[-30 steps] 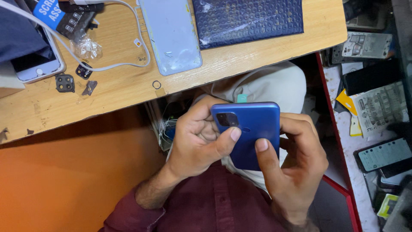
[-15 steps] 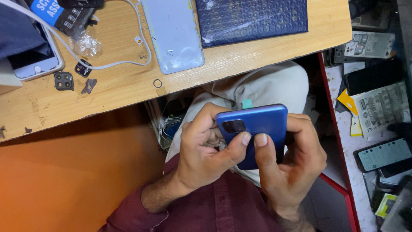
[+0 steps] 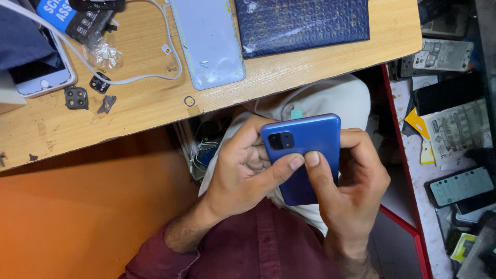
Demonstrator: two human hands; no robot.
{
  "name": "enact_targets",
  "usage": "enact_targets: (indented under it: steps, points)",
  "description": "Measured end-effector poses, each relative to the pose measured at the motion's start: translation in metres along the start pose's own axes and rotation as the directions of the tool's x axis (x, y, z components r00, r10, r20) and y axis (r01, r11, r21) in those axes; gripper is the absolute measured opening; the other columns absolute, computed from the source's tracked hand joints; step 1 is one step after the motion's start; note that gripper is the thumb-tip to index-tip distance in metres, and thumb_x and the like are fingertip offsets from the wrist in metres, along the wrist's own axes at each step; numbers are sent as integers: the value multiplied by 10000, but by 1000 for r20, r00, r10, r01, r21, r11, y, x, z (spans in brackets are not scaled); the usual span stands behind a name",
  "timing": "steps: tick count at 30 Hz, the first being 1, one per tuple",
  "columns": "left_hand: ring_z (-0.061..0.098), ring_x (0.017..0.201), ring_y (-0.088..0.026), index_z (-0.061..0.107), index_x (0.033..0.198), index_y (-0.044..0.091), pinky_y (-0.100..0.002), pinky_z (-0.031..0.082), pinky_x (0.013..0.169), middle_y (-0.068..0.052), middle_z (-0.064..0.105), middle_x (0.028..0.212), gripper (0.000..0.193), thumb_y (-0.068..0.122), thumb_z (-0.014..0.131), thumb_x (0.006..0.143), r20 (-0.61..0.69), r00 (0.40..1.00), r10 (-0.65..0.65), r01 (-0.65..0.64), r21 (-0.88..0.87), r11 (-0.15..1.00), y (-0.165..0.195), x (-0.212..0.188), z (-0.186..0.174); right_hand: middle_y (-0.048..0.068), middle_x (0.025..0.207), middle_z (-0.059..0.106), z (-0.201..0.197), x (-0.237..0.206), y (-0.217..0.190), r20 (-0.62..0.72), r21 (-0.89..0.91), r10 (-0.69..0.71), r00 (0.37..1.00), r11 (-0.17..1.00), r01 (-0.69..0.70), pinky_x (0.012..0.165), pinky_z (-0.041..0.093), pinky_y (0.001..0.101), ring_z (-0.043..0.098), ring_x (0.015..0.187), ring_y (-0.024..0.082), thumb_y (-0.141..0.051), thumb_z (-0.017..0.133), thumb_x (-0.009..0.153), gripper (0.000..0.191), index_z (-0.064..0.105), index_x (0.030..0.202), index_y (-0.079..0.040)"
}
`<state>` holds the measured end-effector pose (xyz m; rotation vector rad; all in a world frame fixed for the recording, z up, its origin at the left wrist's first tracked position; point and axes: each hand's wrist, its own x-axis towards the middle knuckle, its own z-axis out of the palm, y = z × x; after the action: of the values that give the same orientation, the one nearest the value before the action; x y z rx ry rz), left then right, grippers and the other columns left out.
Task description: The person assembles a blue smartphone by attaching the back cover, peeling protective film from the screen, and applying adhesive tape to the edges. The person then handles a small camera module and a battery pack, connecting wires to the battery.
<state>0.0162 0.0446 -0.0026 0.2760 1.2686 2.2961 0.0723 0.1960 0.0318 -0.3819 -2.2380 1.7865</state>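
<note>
A blue phone [image 3: 310, 139] is held back side up over my lap, below the wooden table's edge, its square camera block near the top left corner. My left hand [image 3: 243, 170] grips its left side, thumb lying across the back. My right hand [image 3: 356, 181] wraps the right edge, and its thumb presses the back beside the left thumb.
The wooden table [image 3: 134, 111] carries a pale blue phone back cover [image 3: 209, 41], a dark blue bubble pouch [image 3: 302, 23], a white phone [image 3: 39, 77], a white cable [image 3: 129, 80], small camera parts [image 3: 76, 97] and a tiny ring [image 3: 189, 101]. Phones and parts crowd a shelf [image 3: 454, 144] on the right.
The phone and both hands have drifted slightly right and down in view. Both thumbs now meet on the phone's back, just below the camera block.
</note>
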Motion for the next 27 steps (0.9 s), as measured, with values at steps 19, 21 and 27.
enact_targets:
  steps: [19,21,27]
  points:
    - [623,927,-90,475,1096,76,-276,556,793,-49,607,1027,199,32,653,1019,-264,962,-70,-33,-366,930,8,7,-14,-35,1218,706,-21,-14,14,457,-545,-622,637,370,752,1147,433,520,618,1227,259,-229,829,917,215,722,1104,-239]
    - [630,913,-93,467,1095,78,-286,573,774,-45,605,1015,202,36,646,1012,-248,961,-123,11,-410,912,9,5,-9,-19,1237,708,-27,-19,19,477,-573,-624,620,314,757,1138,451,478,636,1223,270,-175,837,949,182,723,1083,-223]
    - [650,912,-106,465,1078,73,-302,601,765,-63,605,1024,167,63,618,1012,-272,946,-179,51,-419,906,12,-4,0,21,1160,740,-32,-13,10,555,-513,-678,482,177,840,997,518,390,708,1077,226,-126,805,898,219,761,1097,-206]
